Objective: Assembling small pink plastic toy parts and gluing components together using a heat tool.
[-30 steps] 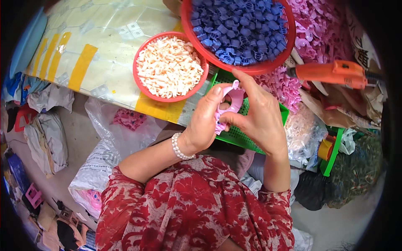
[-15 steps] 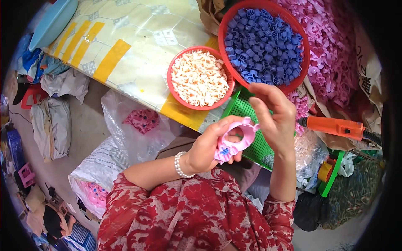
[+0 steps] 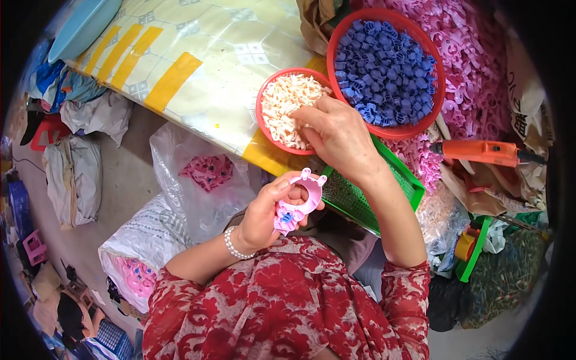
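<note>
My left hand [image 3: 261, 217] grips a pink plastic ring-shaped part [image 3: 313, 195] in front of my body. Two small knobs stand on the part's upper rim, and a small blue piece sits at its lower end. My right hand [image 3: 339, 135] reaches into a round red basket [image 3: 261, 123] of small cream-coloured plastic pieces [image 3: 287, 99]. Its fingers are bent together among the pieces; whatever they pinch is hidden. Below my right wrist lies a green perforated tray [image 3: 393, 165], partly covered by the forearm.
A larger red basket [image 3: 442, 90] of blue plastic pieces adjoins the small one. Pink parts [image 3: 465, 66] are heaped at the far right, beside an orange-handled power tool [image 3: 480, 152]. Plastic bags [image 3: 150, 225] with pink parts stand at left. A blue basin [image 3: 81, 27] rests on the taped tabletop.
My right hand has moved left from above the green tray into the basket of cream pieces. My left hand has shifted left and slightly down, still holding the pink part.
</note>
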Tool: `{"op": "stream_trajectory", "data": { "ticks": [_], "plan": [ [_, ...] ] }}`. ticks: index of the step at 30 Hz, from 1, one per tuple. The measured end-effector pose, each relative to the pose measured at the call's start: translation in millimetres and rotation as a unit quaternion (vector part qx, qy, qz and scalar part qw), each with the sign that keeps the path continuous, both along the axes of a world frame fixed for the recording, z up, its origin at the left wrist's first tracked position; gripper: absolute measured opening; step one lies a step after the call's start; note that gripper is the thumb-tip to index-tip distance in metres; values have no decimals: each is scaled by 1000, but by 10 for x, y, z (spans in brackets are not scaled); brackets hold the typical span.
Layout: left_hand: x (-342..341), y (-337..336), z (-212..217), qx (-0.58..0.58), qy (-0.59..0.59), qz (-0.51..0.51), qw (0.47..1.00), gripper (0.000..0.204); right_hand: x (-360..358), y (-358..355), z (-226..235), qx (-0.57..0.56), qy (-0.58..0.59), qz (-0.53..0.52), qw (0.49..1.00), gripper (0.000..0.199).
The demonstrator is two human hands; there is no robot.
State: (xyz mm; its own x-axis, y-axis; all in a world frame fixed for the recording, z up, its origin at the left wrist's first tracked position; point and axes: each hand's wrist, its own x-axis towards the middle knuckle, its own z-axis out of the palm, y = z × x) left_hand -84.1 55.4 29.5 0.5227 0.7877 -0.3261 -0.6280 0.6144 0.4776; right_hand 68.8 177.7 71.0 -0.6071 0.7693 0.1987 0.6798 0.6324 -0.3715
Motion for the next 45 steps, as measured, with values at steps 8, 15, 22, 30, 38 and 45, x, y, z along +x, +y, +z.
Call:
{"op": "stream_trajectory", "data": {
  "ticks": [8,15,22,30,38,45],
  "plan": [
    [35,7,2,16,4,6,1000,56,115,-88,-6,8,87,-40,995,15],
    [149,14,-11,10,-27,20,999,57,253,-129,-150,-52,177,-77,980,16],
    [204,68,33,5,-36,22,999,49,308,-229,-39,-115,262,-121,950,15],
    [308,147,155,-10,-53,55,997,51,444,-817,352,-89,284,-127,946,8],
    [489,126,182,26,-76,56,995,49,455,-1371,123,26,224,-105,969,25],
    [591,89,150,27,-75,68,995,50,478,-1491,49,69,219,-113,967,33]
  ]
}}
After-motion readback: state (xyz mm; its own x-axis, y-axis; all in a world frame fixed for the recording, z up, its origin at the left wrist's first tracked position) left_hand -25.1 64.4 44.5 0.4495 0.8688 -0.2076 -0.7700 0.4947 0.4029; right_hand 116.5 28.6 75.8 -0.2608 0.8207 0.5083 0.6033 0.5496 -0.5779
